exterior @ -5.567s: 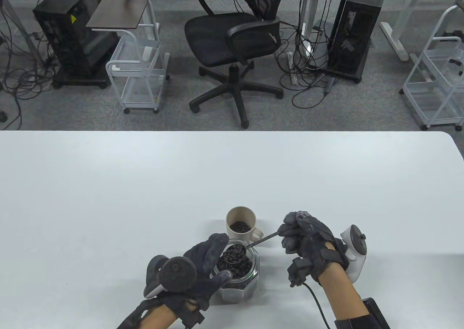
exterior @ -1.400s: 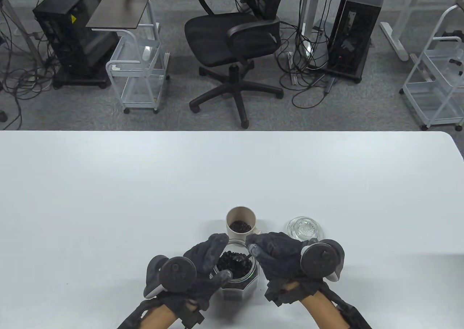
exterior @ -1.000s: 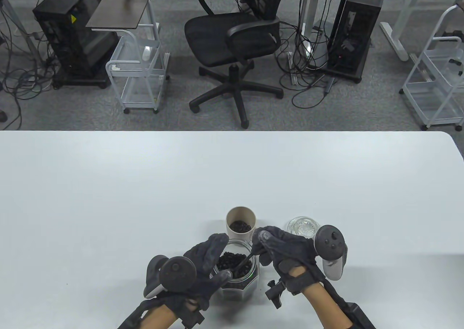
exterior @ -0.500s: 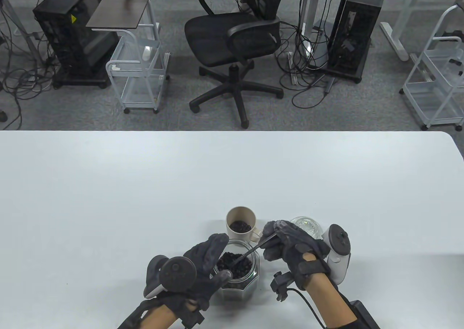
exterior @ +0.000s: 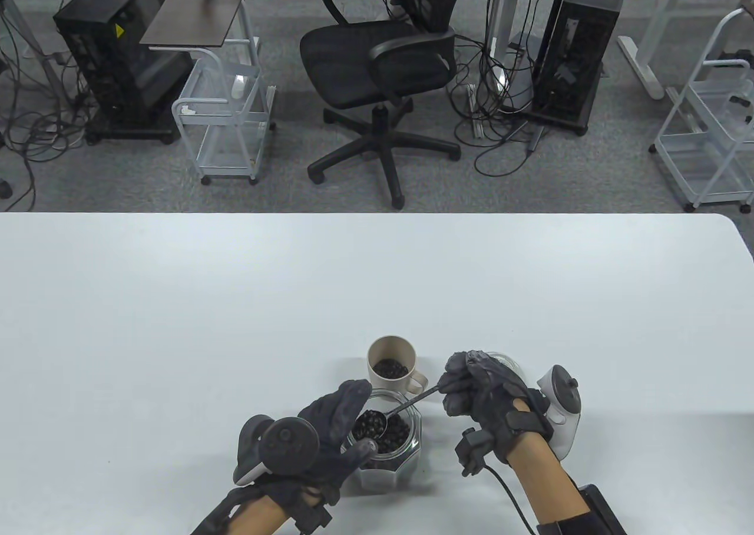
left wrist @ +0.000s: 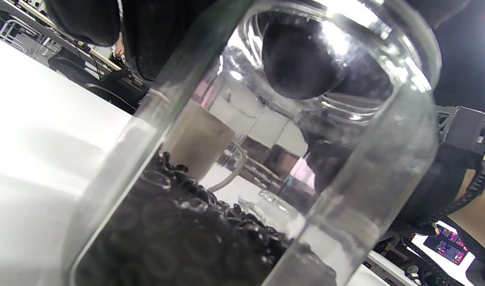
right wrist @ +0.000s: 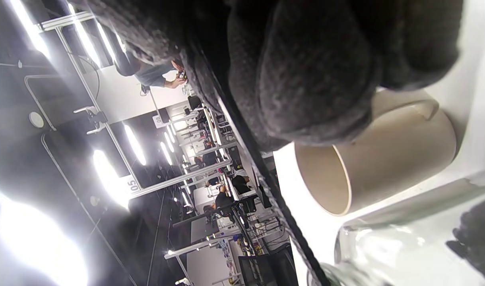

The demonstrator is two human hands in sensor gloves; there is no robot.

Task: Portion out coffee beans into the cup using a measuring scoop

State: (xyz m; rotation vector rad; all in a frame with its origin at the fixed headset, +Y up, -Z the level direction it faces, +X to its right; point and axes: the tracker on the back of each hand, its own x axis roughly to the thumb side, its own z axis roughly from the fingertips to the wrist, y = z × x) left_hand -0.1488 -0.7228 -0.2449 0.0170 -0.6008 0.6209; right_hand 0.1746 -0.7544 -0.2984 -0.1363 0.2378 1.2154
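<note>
A faceted glass jar (exterior: 393, 461) of coffee beans (exterior: 396, 436) stands near the table's front edge, and my left hand (exterior: 330, 429) grips it from the left. My right hand (exterior: 480, 385) pinches the dark handle of the measuring scoop (exterior: 372, 423), whose bowl sits heaped with beans just above the jar's mouth. Behind the jar stands the beige cup (exterior: 392, 365) with beans in its bottom. The left wrist view looks through the jar (left wrist: 346, 167) at the beans (left wrist: 179, 238) and the cup (left wrist: 196, 145). The right wrist view shows the cup (right wrist: 381, 159), the scoop handle (right wrist: 266, 178) and the jar's rim (right wrist: 405, 246).
The jar's glass lid (exterior: 511, 365) lies on the table behind my right hand, mostly hidden by it. The white table (exterior: 235, 299) stretches wide to the left, right and back. An office chair (exterior: 383, 69) and carts stand on the floor beyond its far edge.
My right hand dipped the scoop into the jar, drew back to the right, and has raised the bowl out full of beans. The left hand and jar kept still.
</note>
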